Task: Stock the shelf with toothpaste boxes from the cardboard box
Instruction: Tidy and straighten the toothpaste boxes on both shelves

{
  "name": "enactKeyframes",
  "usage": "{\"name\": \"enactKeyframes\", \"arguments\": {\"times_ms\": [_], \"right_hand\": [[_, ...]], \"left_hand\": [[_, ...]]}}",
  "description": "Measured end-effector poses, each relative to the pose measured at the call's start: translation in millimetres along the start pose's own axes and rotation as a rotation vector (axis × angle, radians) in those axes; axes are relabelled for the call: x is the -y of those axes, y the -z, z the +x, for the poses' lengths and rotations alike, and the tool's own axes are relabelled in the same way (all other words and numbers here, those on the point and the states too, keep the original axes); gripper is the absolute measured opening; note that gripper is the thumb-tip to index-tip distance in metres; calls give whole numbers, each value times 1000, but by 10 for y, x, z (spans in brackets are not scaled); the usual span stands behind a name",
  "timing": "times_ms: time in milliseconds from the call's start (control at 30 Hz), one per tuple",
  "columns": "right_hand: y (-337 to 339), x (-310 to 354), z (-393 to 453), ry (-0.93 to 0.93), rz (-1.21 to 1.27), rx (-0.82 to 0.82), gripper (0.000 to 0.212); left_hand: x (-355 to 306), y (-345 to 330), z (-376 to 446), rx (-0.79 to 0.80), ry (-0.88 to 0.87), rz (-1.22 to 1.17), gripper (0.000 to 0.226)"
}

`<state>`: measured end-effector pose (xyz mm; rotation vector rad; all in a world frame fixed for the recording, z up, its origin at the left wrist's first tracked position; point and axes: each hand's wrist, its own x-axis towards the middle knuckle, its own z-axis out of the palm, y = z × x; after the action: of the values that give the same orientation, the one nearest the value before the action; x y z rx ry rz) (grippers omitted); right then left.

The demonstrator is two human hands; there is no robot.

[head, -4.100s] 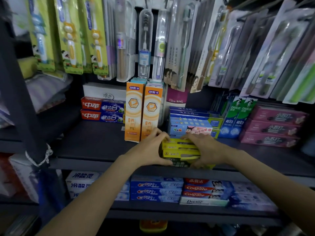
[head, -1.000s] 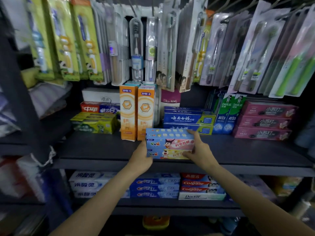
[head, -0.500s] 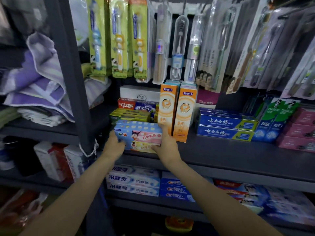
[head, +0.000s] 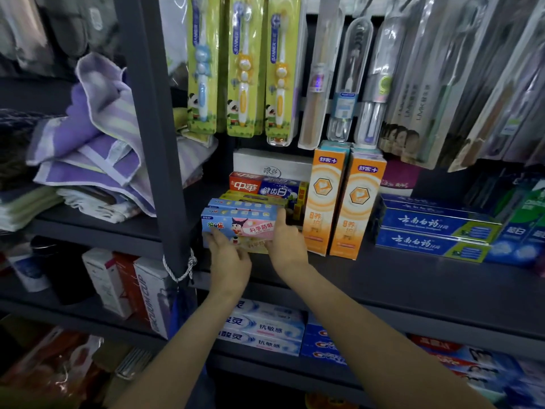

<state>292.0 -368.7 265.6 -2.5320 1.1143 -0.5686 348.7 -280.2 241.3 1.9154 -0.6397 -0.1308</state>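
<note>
The scene is dim, with a cool bluish cast. Light falls from above and in front, catching the toothbrush packs (head: 241,66) and putting pale glare on their clear plastic. The shelf (head: 413,278) stays dark grey, and the space beneath it sinks into shadow. The orange boxes (head: 342,202) read clearly, their print sharp. The wide lens bends the post (head: 156,128) and leans the right-hand packs outward. Corners smear: the towels (head: 94,134) and the lower left goods are soft. The forearms blur near the bottom edge.
</note>
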Motion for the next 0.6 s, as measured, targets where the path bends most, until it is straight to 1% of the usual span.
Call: {"name": "enactKeyframes", "arguments": {"times_ms": [167,267,333,400,467,533,600], "right_hand": [[-44,67,46,4,-12,36,74],[-75,31,61,4,24,40,80],[-61,2,97,-9,90,45,85],[-24,-4,161,-12,231,41,95],[21,4,250,49,330,61,104],[57,-2,331,115,261,127,104],[84,-26,393,107,212,173,101]], "left_hand": [[69,-9,279,148,109,9,74],[64,20,401,211,102,9,72],[64,28,455,197,106,-6,64],[80,44,476,163,119,-47,54],[122,54,483,138,119,-64,44],[155,66,473,113,110,-40,39],[175,67,460,92,107,-12,36]]}}
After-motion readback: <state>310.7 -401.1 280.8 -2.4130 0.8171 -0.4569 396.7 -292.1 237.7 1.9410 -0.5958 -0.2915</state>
